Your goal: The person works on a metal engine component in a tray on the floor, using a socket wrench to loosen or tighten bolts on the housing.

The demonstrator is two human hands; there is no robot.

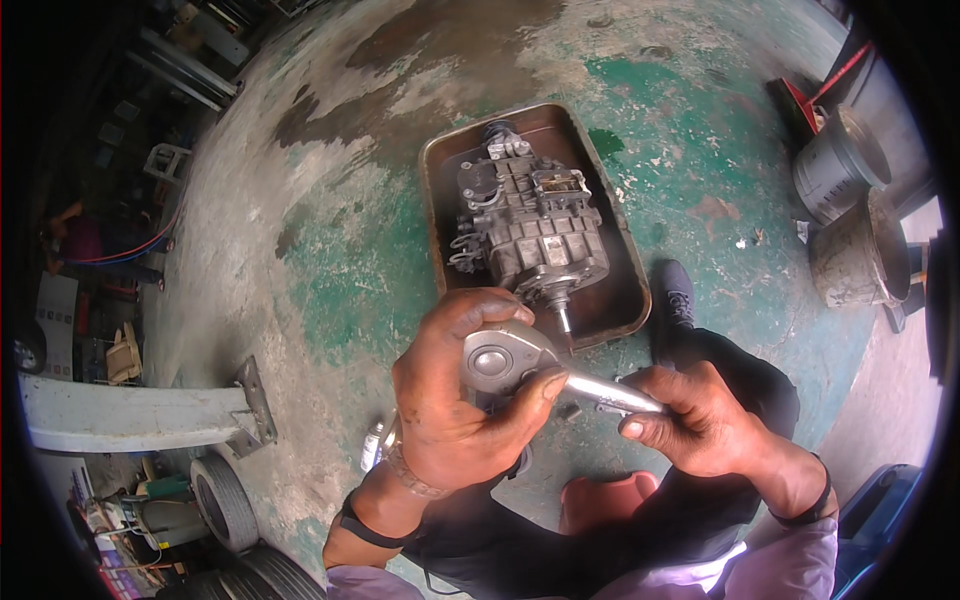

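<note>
A metal ratchet wrench (pixel 607 391) is held up close in front of me. My left hand (pixel 440 380) wraps round its round head, fingers curled behind it and thumb along the lower side. With thumb and fingers pinched, my right hand (pixel 695 415) grips the handle further right. Whatever may be fitted under the ratchet head is mostly hidden by the left hand. Just beyond my hands a greasy gearbox (pixel 545 235) lies in a rectangular metal tray (pixel 640 290), its shaft pointing toward me. Neither hand touches the gearbox.
Buckets (pixel 842 165) stand at the right. A lift arm (pixel 140 412) reaches in from the left, near tires (pixel 225 500). A pink stool (pixel 605 500) is below my hands. Another person (pixel 90 235) is at the far left. The painted floor has dark wet patches (pixel 440 50).
</note>
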